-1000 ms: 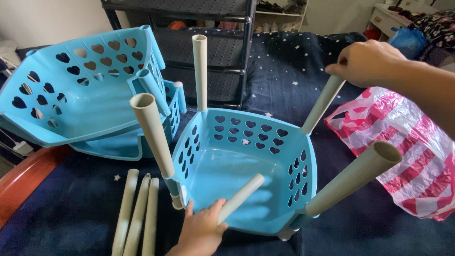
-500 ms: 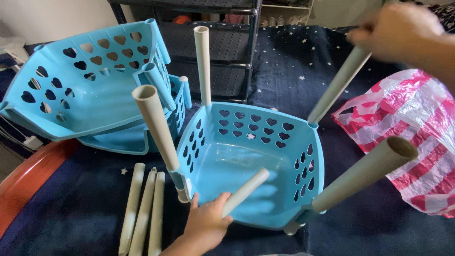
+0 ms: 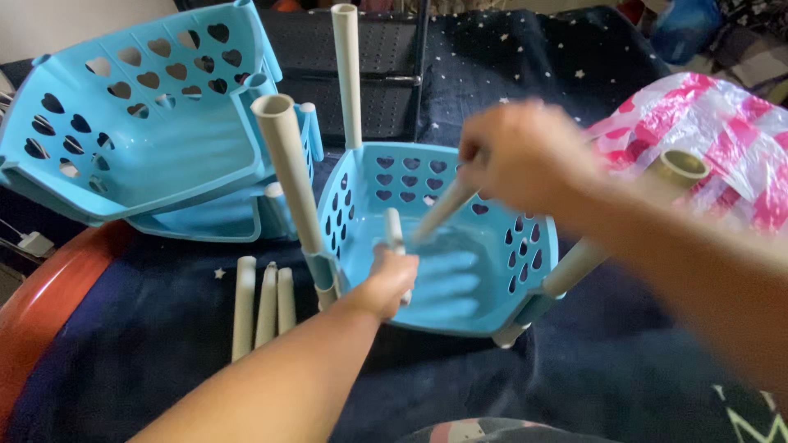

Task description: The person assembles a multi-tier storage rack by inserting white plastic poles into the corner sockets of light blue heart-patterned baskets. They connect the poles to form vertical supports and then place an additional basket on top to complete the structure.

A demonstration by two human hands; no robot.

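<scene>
Centre frame: blue basket (image 3: 435,287) carries three posts, one corner unfilled | my left hand (image 3: 392,279) clamps grey pipe (image 3: 394,234) | right hand (image 3: 525,160), blurred, clutches another pipe (image 3: 443,209) | three spare pipes (image 3: 264,303) lower left.

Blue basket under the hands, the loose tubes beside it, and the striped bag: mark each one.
Blue basket (image 3: 447,299), head view, bare floor of the basket.
Loose tubes (image 3: 265,303), head view, middle tube of three on the dark cloth.
Striped bag (image 3: 722,123), head view, pink-and-white plastic.
</scene>
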